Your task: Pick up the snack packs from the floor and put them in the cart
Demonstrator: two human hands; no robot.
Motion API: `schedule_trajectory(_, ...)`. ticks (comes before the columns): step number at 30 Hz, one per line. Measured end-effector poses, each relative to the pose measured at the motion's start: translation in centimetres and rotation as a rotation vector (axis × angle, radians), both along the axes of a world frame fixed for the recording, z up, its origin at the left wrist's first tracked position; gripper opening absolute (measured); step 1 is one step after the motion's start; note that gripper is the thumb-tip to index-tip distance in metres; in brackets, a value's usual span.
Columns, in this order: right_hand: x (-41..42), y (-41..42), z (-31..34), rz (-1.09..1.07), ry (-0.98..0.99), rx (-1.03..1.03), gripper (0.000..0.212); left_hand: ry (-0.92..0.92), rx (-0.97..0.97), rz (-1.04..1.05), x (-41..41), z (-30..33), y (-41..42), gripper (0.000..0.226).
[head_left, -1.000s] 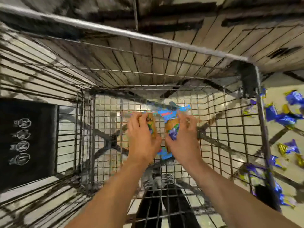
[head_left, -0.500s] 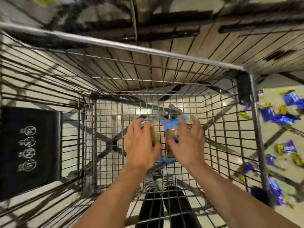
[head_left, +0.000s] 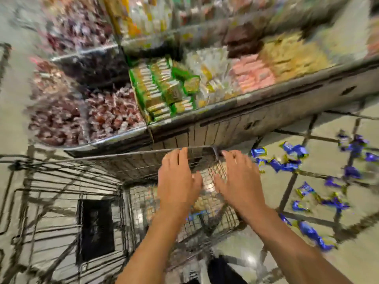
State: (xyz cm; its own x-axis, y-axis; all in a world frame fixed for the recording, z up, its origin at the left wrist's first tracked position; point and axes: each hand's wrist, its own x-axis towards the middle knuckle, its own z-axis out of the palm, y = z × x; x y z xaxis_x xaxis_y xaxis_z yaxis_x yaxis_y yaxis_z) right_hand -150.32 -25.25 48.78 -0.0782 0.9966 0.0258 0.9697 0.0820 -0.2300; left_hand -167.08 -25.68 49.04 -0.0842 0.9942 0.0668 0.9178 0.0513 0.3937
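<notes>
Wire mesh fills the lower left of the head view: the cart [head_left: 61,181] stands with its far rim against the base of a shop display, and the whole picture is smeared by motion. My left hand [head_left: 178,181] hangs over the cart's far right corner, fingers straight and loosely spread, its grip wide and holding nothing. My right hand [head_left: 240,183] is just beside it, over the cart's right side wall, fingers likewise stretched forward and apart, its grip wide and bare too. The two thumbs point toward each other with a small gap between them.

Below my hands, through the mesh, I can make out a blurred patch of blue and tan at the bottom of the basket [head_left: 196,214]; it is too smeared to say for certain what it is.

Snack packs [head_left: 287,160] in blue and gold wrappers lie scattered on the tiled floor [head_left: 320,144] to the right of the cart, some near its front corner, others well apart toward the right edge and lower right. A black panel [head_left: 96,228] sits on the cart's left side.

Behind the cart, the display shelf [head_left: 256,119] carries bins of wrapped sweets: reddish brown at left, green boxes in the middle, pink and yellow at right
</notes>
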Motion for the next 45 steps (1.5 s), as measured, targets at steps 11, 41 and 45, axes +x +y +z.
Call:
schedule_trajectory(11, 18.8, -12.3, 5.2, -0.344, -0.152, 0.064, 0.072, 0.156, 0.091, -0.619, 18.7, 2.4, -5.6, 0.069)
schedule_trajectory(41, 88.4, -29.6, 1.4, -0.724, -0.044, -0.149, 0.084, 0.203, -0.037, -0.907, 90.6, -1.1, -15.3, 0.078)
schedule_trajectory(45, 97.2, -26.6, 2.5, -0.719, -0.065, -0.179, 0.083, 0.164, -0.037, -0.873, 99.4, 0.0, -12.5, 0.077)
